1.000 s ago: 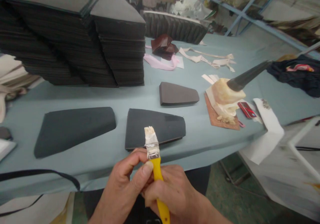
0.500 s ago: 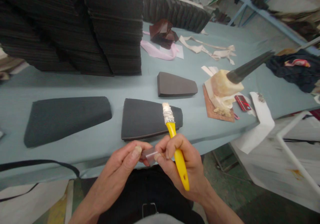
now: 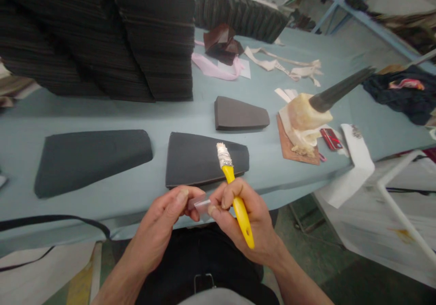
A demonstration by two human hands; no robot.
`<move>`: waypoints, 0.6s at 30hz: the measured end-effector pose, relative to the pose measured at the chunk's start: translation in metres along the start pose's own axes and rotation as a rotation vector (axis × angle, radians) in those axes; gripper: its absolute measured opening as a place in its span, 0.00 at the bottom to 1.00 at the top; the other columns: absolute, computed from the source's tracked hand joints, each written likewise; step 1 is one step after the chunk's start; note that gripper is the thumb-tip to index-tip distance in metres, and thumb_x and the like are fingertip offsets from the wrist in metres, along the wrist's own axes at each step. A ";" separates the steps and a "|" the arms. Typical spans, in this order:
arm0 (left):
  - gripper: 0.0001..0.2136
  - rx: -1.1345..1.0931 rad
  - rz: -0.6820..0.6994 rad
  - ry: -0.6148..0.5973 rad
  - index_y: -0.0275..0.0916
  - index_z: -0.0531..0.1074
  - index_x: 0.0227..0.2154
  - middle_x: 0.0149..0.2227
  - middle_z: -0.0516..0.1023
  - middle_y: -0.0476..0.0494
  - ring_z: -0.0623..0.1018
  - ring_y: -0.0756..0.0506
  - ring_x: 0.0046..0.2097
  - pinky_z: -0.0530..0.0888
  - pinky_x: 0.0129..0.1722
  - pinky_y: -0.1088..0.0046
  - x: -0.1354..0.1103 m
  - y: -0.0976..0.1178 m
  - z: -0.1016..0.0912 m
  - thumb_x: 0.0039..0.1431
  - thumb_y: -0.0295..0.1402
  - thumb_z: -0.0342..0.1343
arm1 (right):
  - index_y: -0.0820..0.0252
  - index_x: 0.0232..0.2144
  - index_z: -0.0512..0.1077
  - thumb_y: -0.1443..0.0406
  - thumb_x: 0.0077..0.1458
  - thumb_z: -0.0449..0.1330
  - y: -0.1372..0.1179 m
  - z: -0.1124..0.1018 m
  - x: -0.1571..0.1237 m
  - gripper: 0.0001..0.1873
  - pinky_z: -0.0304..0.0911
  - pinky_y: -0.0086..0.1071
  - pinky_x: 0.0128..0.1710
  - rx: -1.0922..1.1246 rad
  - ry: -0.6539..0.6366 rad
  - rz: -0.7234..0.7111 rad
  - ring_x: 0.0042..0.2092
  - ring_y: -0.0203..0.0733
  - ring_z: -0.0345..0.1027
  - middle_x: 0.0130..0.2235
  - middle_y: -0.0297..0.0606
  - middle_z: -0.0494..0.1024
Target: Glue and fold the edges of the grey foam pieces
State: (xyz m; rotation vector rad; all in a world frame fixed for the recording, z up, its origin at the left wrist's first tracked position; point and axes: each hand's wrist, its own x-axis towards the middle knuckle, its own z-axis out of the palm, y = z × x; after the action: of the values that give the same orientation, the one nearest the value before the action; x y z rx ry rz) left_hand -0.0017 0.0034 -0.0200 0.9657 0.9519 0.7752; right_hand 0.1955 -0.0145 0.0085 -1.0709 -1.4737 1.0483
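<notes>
Between my two hands is a small clear plastic piece (image 3: 203, 205), pinched at both ends just off the table's front edge. My left hand (image 3: 166, 218) closes thumb and fingers on its left end. My right hand (image 3: 247, 216) pinches the right end and also holds a yellow-handled paintbrush (image 3: 240, 214), its pale, caked bristles pointing away from me. Beyond the hands lies a dark tapered pad stack (image 3: 200, 159), partly behind the brush. A single larger dark tapered piece (image 3: 91, 159) lies to the left, and a smaller brown-grey tapered block (image 3: 240, 114) sits behind.
Tall stacks of dark sheets (image 3: 153, 41) stand at the back left. On the right, a cut-open pale container (image 3: 299, 112) with a dark handle sticking out rests on a brown board (image 3: 284, 146). Beside it is a red box (image 3: 330, 139). Fabric strips (image 3: 272, 64) lie behind.
Both hands have shifted slightly up and left. The brush has moved a little left with my right hand, and more of the clear plastic shows between the fingers.
</notes>
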 end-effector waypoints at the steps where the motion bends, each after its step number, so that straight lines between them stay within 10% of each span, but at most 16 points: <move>1: 0.26 -0.018 -0.008 0.014 0.39 0.83 0.37 0.34 0.79 0.44 0.74 0.45 0.38 0.72 0.41 0.71 0.001 0.000 0.001 0.71 0.59 0.57 | 0.53 0.37 0.64 0.71 0.63 0.66 0.000 0.000 0.000 0.14 0.70 0.24 0.36 -0.003 -0.012 -0.004 0.35 0.31 0.75 0.37 0.30 0.79; 7: 0.20 -0.038 -0.084 0.055 0.40 0.84 0.41 0.37 0.82 0.44 0.78 0.43 0.41 0.74 0.45 0.70 0.006 -0.004 -0.006 0.59 0.52 0.71 | 0.53 0.37 0.66 0.70 0.61 0.65 0.000 -0.008 0.001 0.11 0.68 0.26 0.34 -0.088 -0.150 0.041 0.31 0.31 0.70 0.33 0.29 0.77; 18: 0.32 0.190 0.045 -0.035 0.40 0.81 0.31 0.30 0.78 0.43 0.74 0.42 0.36 0.74 0.41 0.67 0.013 0.002 -0.016 0.73 0.63 0.47 | 0.54 0.37 0.68 0.71 0.59 0.62 -0.004 -0.022 0.011 0.08 0.63 0.26 0.32 -0.291 -0.328 0.043 0.28 0.31 0.67 0.31 0.27 0.76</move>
State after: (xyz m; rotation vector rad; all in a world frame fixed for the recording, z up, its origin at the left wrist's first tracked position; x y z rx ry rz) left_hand -0.0117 0.0205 -0.0265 1.1653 0.9889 0.7124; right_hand 0.2155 -0.0025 0.0183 -1.1756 -1.9191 1.1000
